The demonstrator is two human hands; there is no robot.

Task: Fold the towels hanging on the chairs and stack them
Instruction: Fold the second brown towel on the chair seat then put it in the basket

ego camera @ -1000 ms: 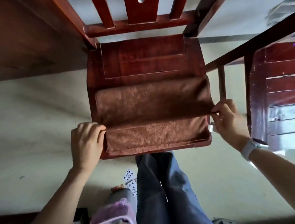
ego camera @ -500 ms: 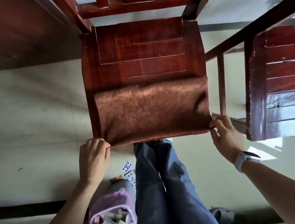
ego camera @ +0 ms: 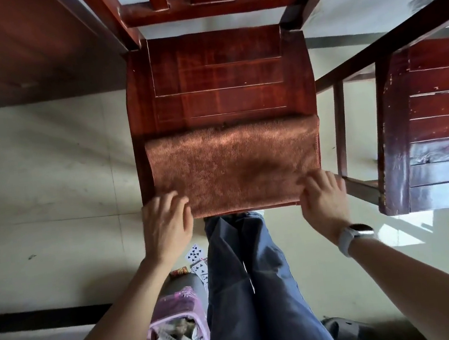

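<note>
Hands flat with fingers relaxed, left hand (ego camera: pixel 166 221) and right hand (ego camera: pixel 323 196) press the near corners of the folded brown towel (ego camera: pixel 234 166) on the chair seat (ego camera: pixel 218 81).

Both hands (ego camera: pixel 166 221) (ego camera: pixel 323 200) press folded towel (ego camera: pixel 234 168) on chair (ego camera: pixel 218 81).

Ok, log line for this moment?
stage: folding | brown towel: folded on chair seat | left hand, right hand: pressing near corners
</note>
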